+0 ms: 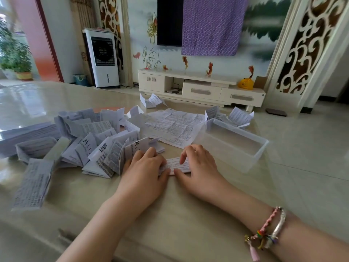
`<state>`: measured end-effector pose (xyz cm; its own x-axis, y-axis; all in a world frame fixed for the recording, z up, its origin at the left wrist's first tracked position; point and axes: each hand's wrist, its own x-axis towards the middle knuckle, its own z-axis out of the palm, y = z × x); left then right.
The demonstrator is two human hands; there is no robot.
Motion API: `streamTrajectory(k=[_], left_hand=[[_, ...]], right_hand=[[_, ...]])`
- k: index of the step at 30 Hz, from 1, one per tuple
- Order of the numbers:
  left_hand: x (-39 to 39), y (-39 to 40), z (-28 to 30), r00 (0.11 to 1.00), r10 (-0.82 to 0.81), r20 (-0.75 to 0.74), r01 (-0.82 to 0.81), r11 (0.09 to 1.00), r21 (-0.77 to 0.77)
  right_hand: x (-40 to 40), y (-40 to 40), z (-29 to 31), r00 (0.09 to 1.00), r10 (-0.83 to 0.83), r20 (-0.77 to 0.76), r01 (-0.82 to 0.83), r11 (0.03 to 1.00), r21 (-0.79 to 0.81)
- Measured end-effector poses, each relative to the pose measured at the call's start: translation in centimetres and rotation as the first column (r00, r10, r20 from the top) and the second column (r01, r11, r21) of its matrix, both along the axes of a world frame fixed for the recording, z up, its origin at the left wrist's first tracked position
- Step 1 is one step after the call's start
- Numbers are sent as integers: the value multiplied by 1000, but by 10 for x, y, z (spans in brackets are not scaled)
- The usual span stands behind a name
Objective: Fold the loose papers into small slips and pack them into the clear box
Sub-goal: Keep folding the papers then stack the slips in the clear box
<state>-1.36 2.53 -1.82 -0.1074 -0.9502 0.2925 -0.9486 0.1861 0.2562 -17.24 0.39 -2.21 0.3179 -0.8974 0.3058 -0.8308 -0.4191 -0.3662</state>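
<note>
A narrow folded paper slip [176, 164] lies on the table between my hands. My left hand [145, 171] presses on its left end with bent fingers. My right hand [198, 167] holds its right end, thumb along the near edge and fingertips on top. The clear box [234, 146] stands just right of my right hand, with no slips visible inside. A heap of folded papers [90, 142] lies to the left, touching my left hand. An unfolded printed sheet [171, 125] lies flat behind my hands.
A flat stack of sheets [24, 135] sits at the far left. Loose folded papers [232, 116] lie behind the box and others [152, 100] near the table's far edge. One folded paper [32, 184] lies near the front left. The table's right edge [264, 167] runs past the box.
</note>
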Motion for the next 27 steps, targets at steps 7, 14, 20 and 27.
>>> streamTrajectory(k=[7, 14, 20, 27], left_hand=[[-4, 1, 1, 998, 35, 46, -34, 999, -31], [-6, 2, 0, 998, 40, 38, -41, 999, 7], [-2, -1, -2, 1000, 24, -5, -24, 1000, 15], [11, 1, -4, 997, -77, 8, 76, 992, 98]], right_hand=[[4, -6, -2, 999, 17, -46, -16, 1000, 14], [-11, -7, 2, 996, -29, -83, 31, 999, 17], [-28, -4, 7, 997, -52, -62, 58, 994, 97], [-29, -2, 12, 998, -53, -28, 58, 983, 173]])
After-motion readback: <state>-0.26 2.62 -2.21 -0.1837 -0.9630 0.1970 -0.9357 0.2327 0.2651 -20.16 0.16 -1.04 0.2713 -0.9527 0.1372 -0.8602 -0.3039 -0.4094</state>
